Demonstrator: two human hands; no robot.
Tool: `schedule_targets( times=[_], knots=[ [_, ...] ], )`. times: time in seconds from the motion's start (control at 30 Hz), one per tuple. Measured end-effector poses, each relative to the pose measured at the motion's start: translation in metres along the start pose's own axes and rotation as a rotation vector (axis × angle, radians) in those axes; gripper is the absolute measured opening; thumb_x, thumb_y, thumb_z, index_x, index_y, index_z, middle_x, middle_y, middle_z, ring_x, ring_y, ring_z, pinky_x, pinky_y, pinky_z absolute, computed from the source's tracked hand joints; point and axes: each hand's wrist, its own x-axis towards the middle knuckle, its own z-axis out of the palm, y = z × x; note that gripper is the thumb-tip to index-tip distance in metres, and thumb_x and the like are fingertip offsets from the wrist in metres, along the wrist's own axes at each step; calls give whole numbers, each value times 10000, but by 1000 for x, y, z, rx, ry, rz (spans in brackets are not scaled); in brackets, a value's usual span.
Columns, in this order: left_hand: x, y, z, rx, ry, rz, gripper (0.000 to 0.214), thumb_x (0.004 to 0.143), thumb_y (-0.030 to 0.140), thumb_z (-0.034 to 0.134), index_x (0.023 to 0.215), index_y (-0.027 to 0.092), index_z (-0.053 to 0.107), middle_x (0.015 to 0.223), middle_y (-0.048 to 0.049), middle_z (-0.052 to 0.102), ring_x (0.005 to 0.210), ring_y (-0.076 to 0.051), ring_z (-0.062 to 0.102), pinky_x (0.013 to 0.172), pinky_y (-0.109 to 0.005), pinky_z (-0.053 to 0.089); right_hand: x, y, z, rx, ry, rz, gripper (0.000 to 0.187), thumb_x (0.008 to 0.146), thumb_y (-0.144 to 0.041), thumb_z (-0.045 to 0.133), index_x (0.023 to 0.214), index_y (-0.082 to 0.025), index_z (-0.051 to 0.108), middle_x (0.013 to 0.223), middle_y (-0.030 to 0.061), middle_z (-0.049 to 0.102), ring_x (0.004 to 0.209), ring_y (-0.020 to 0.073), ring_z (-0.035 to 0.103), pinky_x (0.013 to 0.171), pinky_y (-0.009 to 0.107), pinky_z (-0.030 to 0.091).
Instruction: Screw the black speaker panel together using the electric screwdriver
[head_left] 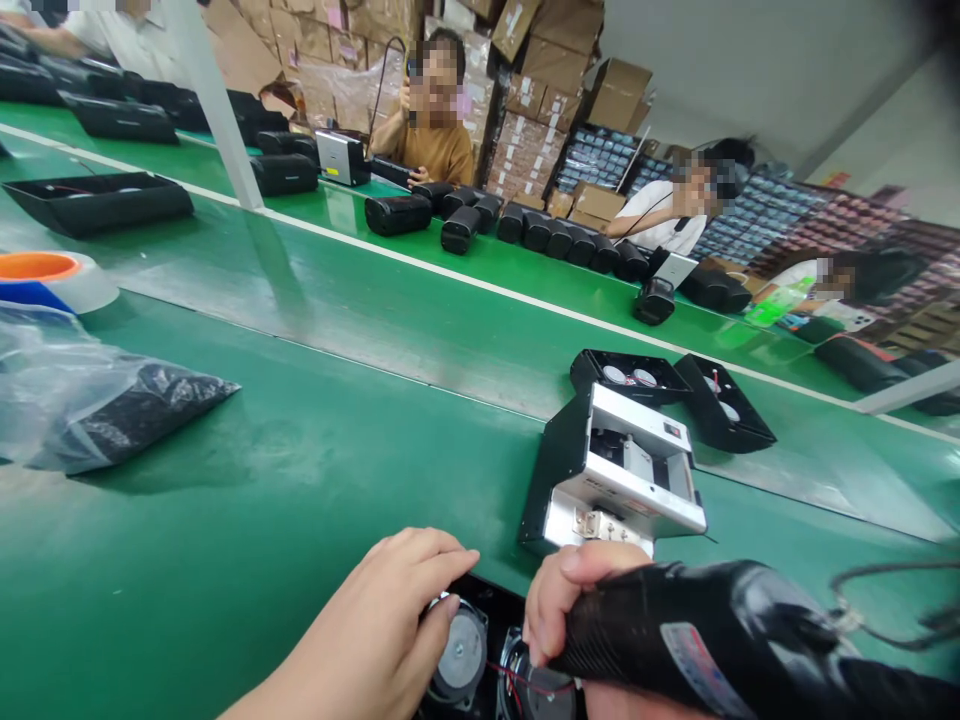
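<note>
At the bottom of the head view, a black speaker housing (491, 597) lies open side up. In it sit two round speaker drivers, one grey (461, 650) and the other (534, 690) partly covered, with red wires between them. My left hand (382, 625) grips the housing's left wall, thumb on the inner side near the grey driver, fingers along the far corner. My right hand (559, 605) is wrapped around a black electric screwdriver (675, 630) over the right driver. The screwdriver's tip is hidden by my hand. Just beyond stands a silver and black screw feeder (611, 470).
Two open black housings (630, 375) with drivers lie behind the feeder. On the left are a clear bag of black parts (142, 405) and a tape roll (67, 280). Across the green bench (337, 420), several people work among rows of black speakers (559, 240). A white post (214, 100) rises at left.
</note>
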Motion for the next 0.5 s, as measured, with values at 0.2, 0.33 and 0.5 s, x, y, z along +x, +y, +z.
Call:
schedule_targets(
  times=[0.2,0.33,0.5],
  knots=[
    [-11,-13,6,-215,101,-82,337,1078,329,557,1341,363,765,1394,-35,767,1280,-206,765,1119,-372,646,-11,10,-7,112,37,154,701,792,-882,801,1200,-312,793,730,11,805,579,225,721,610,389,661],
    [-23,-48,22,-257,190,-124,423,1053,543,640,1442,397,724,1604,-62,664,1482,-329,655,1187,-514,591,-10,17,-13,59,39,109,662,753,-842,872,1139,-309,793,678,14,799,538,284,747,687,528,719],
    [-18,-66,26,-167,171,-192,362,1083,505,584,1374,425,784,1297,-60,833,1219,-347,812,983,-470,709,0,-3,-21,6,21,99,548,916,-814,732,1014,-279,798,681,79,803,516,310,758,492,460,670]
  ],
)
